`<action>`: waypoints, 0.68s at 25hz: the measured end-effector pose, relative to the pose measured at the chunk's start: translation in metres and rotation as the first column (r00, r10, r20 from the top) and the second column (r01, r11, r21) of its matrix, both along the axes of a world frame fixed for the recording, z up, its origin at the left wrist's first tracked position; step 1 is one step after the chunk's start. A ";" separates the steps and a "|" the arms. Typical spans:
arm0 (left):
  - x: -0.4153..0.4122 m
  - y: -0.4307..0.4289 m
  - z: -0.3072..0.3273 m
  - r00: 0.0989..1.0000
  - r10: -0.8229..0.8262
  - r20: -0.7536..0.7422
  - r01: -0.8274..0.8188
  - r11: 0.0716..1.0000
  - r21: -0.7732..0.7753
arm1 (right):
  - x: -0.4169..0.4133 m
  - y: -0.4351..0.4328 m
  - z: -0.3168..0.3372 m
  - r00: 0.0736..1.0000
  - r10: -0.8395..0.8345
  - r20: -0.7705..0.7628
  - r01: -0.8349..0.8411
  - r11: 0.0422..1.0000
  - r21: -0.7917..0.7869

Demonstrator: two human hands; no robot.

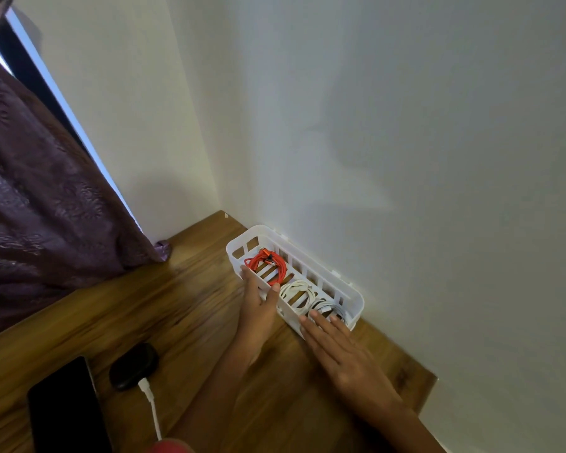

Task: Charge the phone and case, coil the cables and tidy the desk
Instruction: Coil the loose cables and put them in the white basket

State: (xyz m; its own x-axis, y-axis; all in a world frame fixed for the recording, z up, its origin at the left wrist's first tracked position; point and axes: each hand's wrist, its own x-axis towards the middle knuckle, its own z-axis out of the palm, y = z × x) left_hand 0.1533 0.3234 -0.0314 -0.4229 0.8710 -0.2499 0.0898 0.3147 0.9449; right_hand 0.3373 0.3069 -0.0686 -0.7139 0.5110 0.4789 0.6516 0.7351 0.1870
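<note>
**deskguy:** so where's everything sitting? the white slotted basket (347,291) is pushed up against the wall (406,158) at the back of the wooden desk (177,305); three coils inside it in a row: red cable (266,262) at the far end, white cable (299,293) in the middle, a greyish-white cable (329,309) at the near end.

**cablenerd:** and the hands? left hand (258,308) is spread fairly wide on the basket's near wall, thumb up by the red coil, fingertips over the rim; right hand (343,351) is flat and open, fingers together, tips touching the near end of the basket; neither is pinching a cable.

**deskguy:** chargers? black earbud case (134,366) is at the front left with a white charging cable (151,403) plugged in; dark phone (64,410) lies flat just beside it, screen off.
</note>
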 end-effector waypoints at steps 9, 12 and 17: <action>0.002 -0.048 0.021 0.984 -0.031 -0.177 0.037 0.999 0.035 | -0.013 -0.018 0.015 0.988 0.032 -0.152 -0.052 0.989 -0.136; -0.004 -0.094 0.030 0.965 -0.034 -0.260 0.047 0.998 0.043 | -0.030 -0.050 0.024 0.975 0.053 -0.217 -0.095 0.978 -0.185; -0.027 -0.209 0.046 0.941 0.011 -0.337 0.034 0.991 0.126 | -0.071 -0.142 0.046 0.931 0.139 -0.337 -0.195 0.971 -0.140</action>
